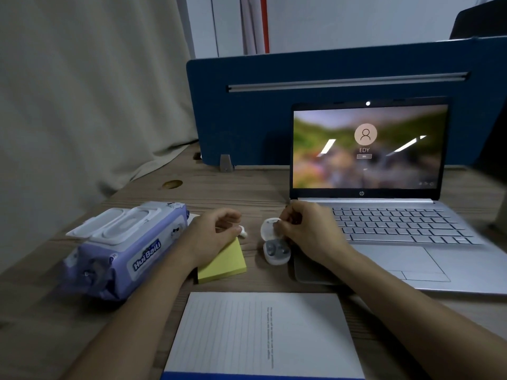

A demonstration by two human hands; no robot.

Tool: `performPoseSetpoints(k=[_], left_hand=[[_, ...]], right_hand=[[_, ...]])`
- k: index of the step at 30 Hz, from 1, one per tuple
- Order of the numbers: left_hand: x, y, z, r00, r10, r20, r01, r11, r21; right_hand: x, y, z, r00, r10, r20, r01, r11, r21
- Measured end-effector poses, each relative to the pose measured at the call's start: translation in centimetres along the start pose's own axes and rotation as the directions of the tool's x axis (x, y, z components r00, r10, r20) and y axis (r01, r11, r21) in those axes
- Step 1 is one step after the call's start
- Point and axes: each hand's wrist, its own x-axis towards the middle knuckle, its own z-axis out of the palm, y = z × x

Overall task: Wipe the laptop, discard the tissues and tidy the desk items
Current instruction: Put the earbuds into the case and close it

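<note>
A silver laptop (389, 231) stands open on the wooden desk (247, 187), its screen lit with a login page. A white earbud case (274, 250) lies open just left of the laptop, both sockets bare. My left hand (216, 234) pinches a small white earbud (242, 231) over a yellow sticky-note pad (225, 263). My right hand (310, 231) pinches something small and white at the case's raised lid (267, 227). A purple pack of wet wipes (123, 250) lies at the left, its flap lid closed.
An open lined notebook (260, 333) lies at the desk's near edge. A blue partition panel (329, 111) stands behind the laptop. A beige curtain (82, 91) hangs at the left. A round cable hole (172, 184) sits in the desk's far left part.
</note>
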Motion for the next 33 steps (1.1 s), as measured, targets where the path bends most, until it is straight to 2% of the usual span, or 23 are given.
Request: performPoseSetpoints(k=[4,7,14,19,23,28,33], left_hand=[[0.2,0.5,0.5,1.0,-0.025,0.014,0.025,1.0,0.018],[0.3,0.9,0.8,1.0,-0.021,-0.005,0.022,0.999,0.048],[0.1,1.1,0.9,0.998,-0.028,-0.06,0.03,0.999,0.026],[-0.6,2.2,-0.1,0.987,0.077,-0.139,-0.093,0.989,-0.113],[-2.3,3.4,0.3,0.976,0.214,-0.046,-0.219,0.96,-0.174],[-2.7,4.3,1.3,0.964,0.266,0.009,-0.265,0.963,-0.057],[-2.6,4.5,2.2,0.942,0.335,-0.013,-0.334,0.941,0.06]], right_hand=[[-0.1,0.1,0.2,0.998,-0.055,0.029,0.057,0.997,-0.055],[-0.4,0.1,-0.4,0.997,-0.074,0.037,0.076,0.997,-0.033],[-0.9,1.5,-2.8,0.996,-0.018,-0.092,0.021,0.999,0.034],[-1.0,2.6,-3.9,0.988,0.035,-0.153,-0.028,0.998,0.048],[-1.0,3.0,-4.0,0.987,0.05,-0.154,-0.047,0.999,0.02],[-1.1,2.9,-3.9,0.989,0.035,-0.142,-0.038,0.999,-0.016],[-1.5,2.6,-4.2,0.989,0.03,-0.145,-0.035,0.999,-0.034]])
